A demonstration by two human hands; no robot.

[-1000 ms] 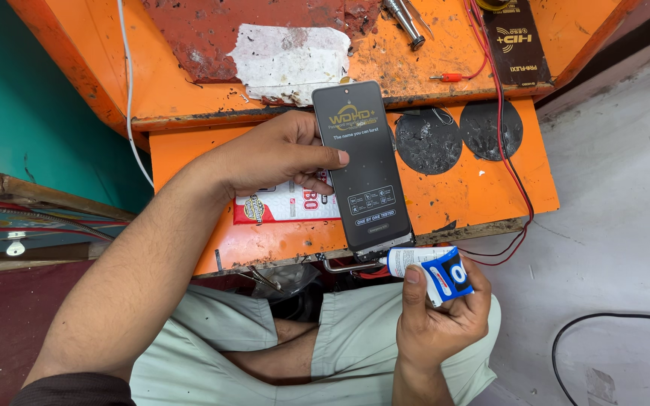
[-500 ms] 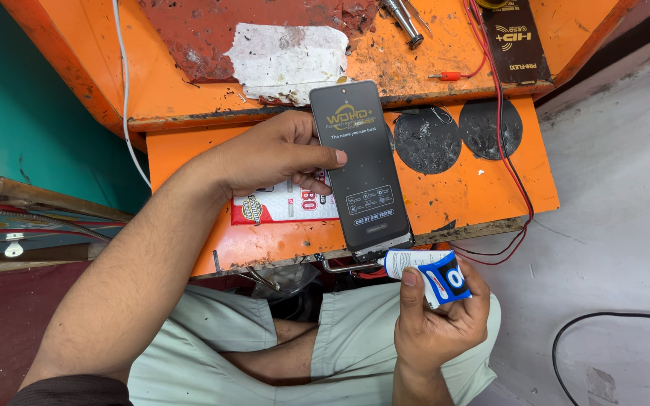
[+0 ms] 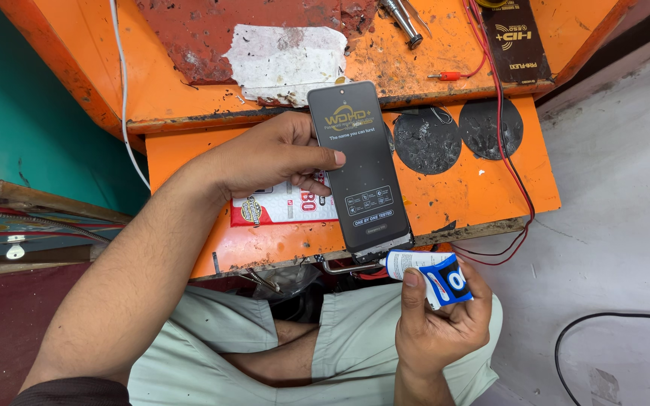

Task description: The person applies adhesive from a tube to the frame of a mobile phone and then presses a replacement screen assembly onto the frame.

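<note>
The left hand (image 3: 276, 158) grips a dark phone screen panel (image 3: 359, 169) along its left edge, thumb laid across the face, holding it slanted over the orange pull-out shelf (image 3: 475, 188). The right hand (image 3: 434, 319) is closed around a small white and blue glue tube (image 3: 430, 274), whose nozzle end sits just beside the panel's lower edge. Under the panel's left side, partly covered by the left hand, lies a red and white printed pack (image 3: 280, 207). Right of the panel, two round black pads (image 3: 457, 135) lie on the shelf, and a red wire (image 3: 509, 173) runs across them and loops down past the shelf's front edge. Beyond the panel, on the orange tabletop (image 3: 152, 68), are a torn white paper patch (image 3: 283, 56), a metal tool (image 3: 400, 19), and a dark flat package (image 3: 520, 37). A white cable (image 3: 122, 90) hangs well left of the panel.
</note>
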